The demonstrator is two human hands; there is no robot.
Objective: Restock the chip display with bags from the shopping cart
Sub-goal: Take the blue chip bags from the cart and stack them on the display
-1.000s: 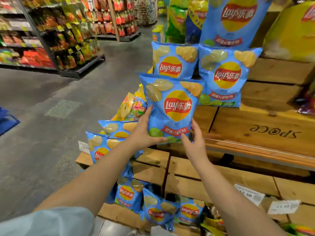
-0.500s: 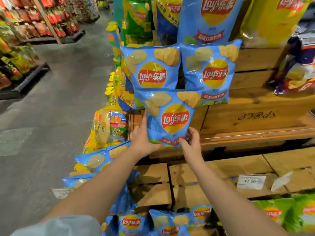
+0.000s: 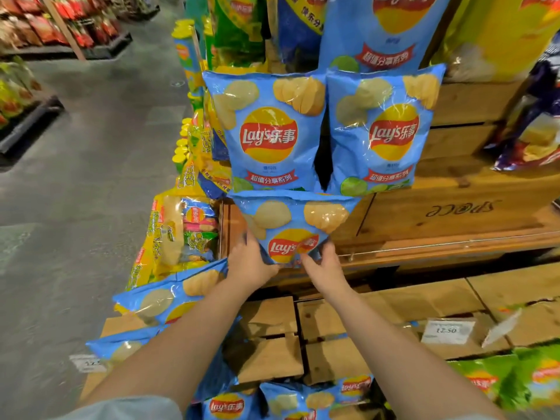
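Observation:
A blue Lay's chip bag (image 3: 295, 228) leans on the wooden display shelf (image 3: 454, 219), just below two upright blue bags. My left hand (image 3: 250, 263) grips its lower left corner and my right hand (image 3: 325, 268) grips its lower right corner. The bag's bottom edge is hidden behind my fingers. Behind it stand a left blue bag (image 3: 268, 131) and a right blue bag (image 3: 385, 128), side by side. The shopping cart is out of view.
More blue bags (image 3: 169, 298) lie on the lower wooden crates (image 3: 272, 338) at left and at the bottom. Yellow snack packs (image 3: 169, 234) hang at the display's left side. Green bags (image 3: 515, 380) sit lower right. A price tag (image 3: 448, 330) rests on a crate. Grey aisle floor lies left.
Both hands have lowered the held bag onto the shelf; it now sits lower and tilted back, below the two upright bags. The view has moved closer to the display.

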